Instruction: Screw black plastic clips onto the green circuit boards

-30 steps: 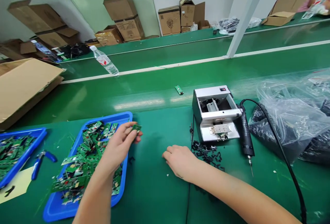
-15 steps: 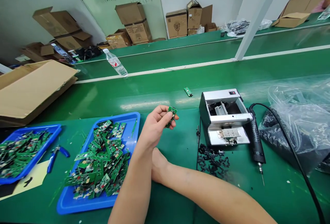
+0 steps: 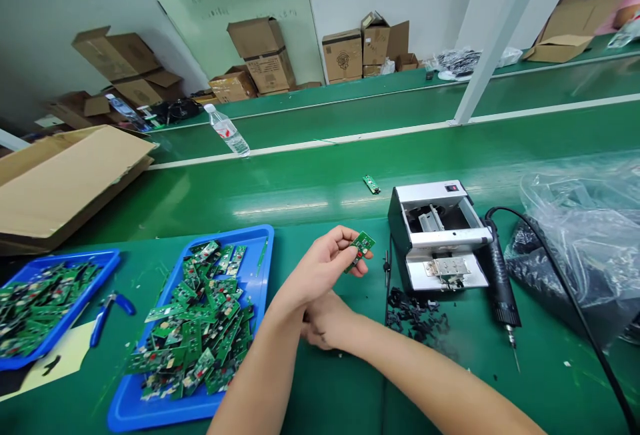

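My left hand [image 3: 333, 263] pinches a small green circuit board [image 3: 364, 244] between thumb and fingers, its components facing up. Beneath my left wrist, my right hand [image 3: 327, 320] reaches across to the left with its fingers curled; my left forearm partly hides it, so whatever it may hold cannot be made out. To the left of both hands is a blue tray [image 3: 257, 271] heaped with similar green boards [image 3: 215, 315]. A silver and black machine [image 3: 437, 238] stands to the right, with small black parts [image 3: 415, 318] scattered in front of it.
A black electric screwdriver [image 3: 503, 288] with a cable lies beside the machine, near a clear plastic bag [image 3: 575, 261] of black parts. Blue cutters [image 3: 105, 315] lie between the tray and another blue tray [image 3: 113, 263]. Behind are a loose board [image 3: 371, 184] and a water bottle [image 3: 227, 131].
My left hand has moved right and somewhat down with the circuit board, which now shows more of its face. My right hand has shifted slightly right, its curled fingers now showing more.
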A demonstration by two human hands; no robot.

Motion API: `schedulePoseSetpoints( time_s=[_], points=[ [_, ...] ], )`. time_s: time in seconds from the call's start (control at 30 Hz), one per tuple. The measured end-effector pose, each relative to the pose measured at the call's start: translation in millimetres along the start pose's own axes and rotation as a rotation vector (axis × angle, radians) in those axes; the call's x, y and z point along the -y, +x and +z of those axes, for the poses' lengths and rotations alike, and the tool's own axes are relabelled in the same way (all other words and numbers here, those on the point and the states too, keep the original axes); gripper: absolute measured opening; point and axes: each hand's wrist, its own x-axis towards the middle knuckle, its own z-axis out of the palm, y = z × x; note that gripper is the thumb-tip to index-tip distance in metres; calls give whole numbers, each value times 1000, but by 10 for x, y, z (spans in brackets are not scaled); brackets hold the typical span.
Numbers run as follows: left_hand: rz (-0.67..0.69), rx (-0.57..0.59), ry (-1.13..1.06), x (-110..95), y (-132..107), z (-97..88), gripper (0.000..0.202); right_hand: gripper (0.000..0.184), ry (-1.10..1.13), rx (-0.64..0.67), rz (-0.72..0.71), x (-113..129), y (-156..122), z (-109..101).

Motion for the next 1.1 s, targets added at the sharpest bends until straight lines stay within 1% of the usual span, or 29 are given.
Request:
schedulePoseSetpoints(
  time_s=[0.07, 0.13, 0.2, 0.27, 0.33, 0.4, 0.47, 0.53, 0.63, 0.7, 0.77, 0.83, 0.93, 1.0, 1.1],
  points=[
    [-1, -1, 1, 6, 3, 14, 33, 17, 57, 21, 73, -4, -224, -200],
    [5, 1, 0, 11, 4, 16, 33, 19, 124, 18, 126, 33, -501, -411],
    [2, 8, 14, 14, 3, 16, 32, 12, 186, 9, 148, 78, -795, -614],
    [-21, 24, 48, 16, 2, 26, 32, 6, 328, -22, 209, 88, -1065, -787],
    [-53, 67, 81, 23, 1, 54, 31, 4, 522, -78, 206, 37, -1289, -913],
    [-86, 144, 92, 37, -2, 106, 30, 9, 701, -156, 127, -67, -1470, -992],
    [-122, 226, 86, 62, -4, 175, 29, 15, 788, -250, 38, -194, -1619, -1033],
    [-154, 283, 71, 98, 1, 250, 30, 18, 776, -366, -25, -316, -1745, -1043],
    [-188, 316, 49, 161, 17, 347, 31, 21, 669, -566, -106, -450, -1880, -1021],
    [-204, 315, 44, 193, 26, 392, 32, 24, 610, -647, -129, -498, -1925, -1000],
    [-213, 307, 45, 208, 27, 419, 31, 26, 604, -657, -140, -518, -1936, -987],
    [-221, 308, 51, 208, 21, 433, 30, 25, 653, -643, -164, -521, -1931, -982],
    [-233, 323, 56, 193, 1, 451, 31, 22, 718, -658, -183, -515, -1928, -973],
    [-239, 344, 17, 188, -16, 475, 35, 18, 720, -666, -146, -507, -1933, -958],
    [-255, 368, -128, 196, -39, 527, 42, 17, 691, -651, -87, -484, -1933, -940]
  ],
)
